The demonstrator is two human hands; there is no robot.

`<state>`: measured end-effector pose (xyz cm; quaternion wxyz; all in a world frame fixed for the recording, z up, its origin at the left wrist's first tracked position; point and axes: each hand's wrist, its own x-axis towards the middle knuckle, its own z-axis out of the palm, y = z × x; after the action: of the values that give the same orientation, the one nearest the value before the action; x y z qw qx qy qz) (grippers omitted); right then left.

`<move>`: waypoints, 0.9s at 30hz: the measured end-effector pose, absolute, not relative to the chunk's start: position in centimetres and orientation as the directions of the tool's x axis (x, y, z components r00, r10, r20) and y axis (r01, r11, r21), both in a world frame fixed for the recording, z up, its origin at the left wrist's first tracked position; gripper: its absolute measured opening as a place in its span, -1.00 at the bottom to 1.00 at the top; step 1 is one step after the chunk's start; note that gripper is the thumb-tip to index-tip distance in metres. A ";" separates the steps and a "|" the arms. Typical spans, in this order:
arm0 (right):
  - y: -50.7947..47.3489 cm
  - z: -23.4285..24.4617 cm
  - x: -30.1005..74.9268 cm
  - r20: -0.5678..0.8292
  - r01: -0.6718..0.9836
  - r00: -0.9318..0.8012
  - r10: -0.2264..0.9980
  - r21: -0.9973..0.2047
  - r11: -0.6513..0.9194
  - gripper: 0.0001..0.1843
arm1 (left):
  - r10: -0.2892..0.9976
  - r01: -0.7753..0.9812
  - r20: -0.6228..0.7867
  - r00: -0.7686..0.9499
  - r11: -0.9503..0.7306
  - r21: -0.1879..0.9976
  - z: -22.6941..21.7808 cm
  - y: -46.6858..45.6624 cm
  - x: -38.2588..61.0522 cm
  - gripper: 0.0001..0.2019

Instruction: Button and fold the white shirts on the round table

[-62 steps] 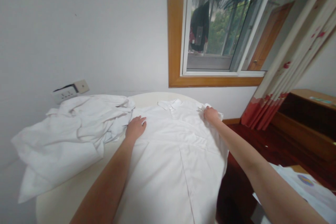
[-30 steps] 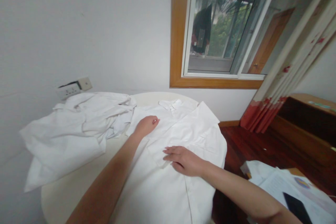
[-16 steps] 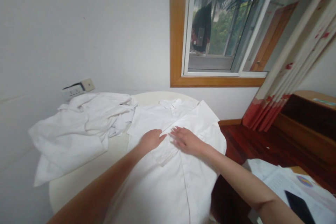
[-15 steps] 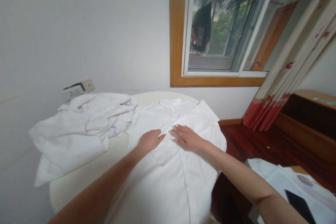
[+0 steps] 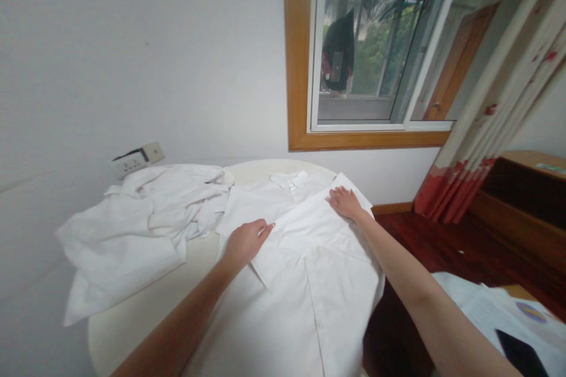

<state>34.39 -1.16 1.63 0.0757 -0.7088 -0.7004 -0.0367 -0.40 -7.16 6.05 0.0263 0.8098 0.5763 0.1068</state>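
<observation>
A white shirt (image 5: 274,306) lies spread on a round cream table (image 5: 132,312), its collar (image 5: 289,181) toward the wall and its front placket running toward me. One sleeve is laid across the chest. My left hand (image 5: 247,241) pinches the end of that sleeve, thumb and fingers closed on the cloth. Farther right, my right hand (image 5: 344,201) rests flat on the shirt near the shoulder, fingers stretched out. To the left sits a crumpled heap of white clothes (image 5: 145,224), which neither hand touches.
A wall socket (image 5: 132,160) is just behind the heap. The wood-framed window (image 5: 367,140) and a patterned curtain (image 5: 460,171) are beyond the table. At lower right, papers (image 5: 481,312) and a black phone (image 5: 522,353) lie on another surface above the dark red floor (image 5: 411,241).
My right hand has slid right and away from me, from the chest to the shoulder. My left hand has shifted slightly left, and the sleeve looks straighter.
</observation>
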 end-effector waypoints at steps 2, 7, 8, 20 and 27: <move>-1.5 2.3 32.7 0.196 0.993 -0.072 0.978 -0.076 0.089 -0.36 | 0.941 0.912 0.163 0.297 -0.330 0.242 8.0 -7.6 -1.4 -0.53; -2.9 3.0 28.4 0.201 0.896 -0.381 0.902 -0.161 0.414 -0.31 | 0.952 0.928 0.104 0.289 -0.305 0.215 10.3 -8.9 -5.1 -0.56; -3.2 2.8 27.9 0.190 0.877 -0.418 0.889 -0.173 0.449 -0.30 | 0.956 0.939 0.066 0.287 -0.294 0.177 9.9 -9.2 -5.8 -0.57; 2.3 0.2 36.8 0.099 0.981 -0.179 0.979 -0.063 0.186 -0.40 | 0.963 0.952 0.022 0.268 -0.261 -0.161 2.3 -12.1 -7.0 -0.62; 4.6 0.9 37.3 0.250 0.994 -0.101 0.963 0.057 0.090 -0.51 | 0.959 0.945 0.051 0.279 -0.265 -0.193 1.9 -12.1 -6.8 -0.58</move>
<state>37.28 4.63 0.93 0.0742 -0.6663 -0.7344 -0.1059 -6.76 -12.09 1.90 -0.0928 0.7944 0.5990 -0.0376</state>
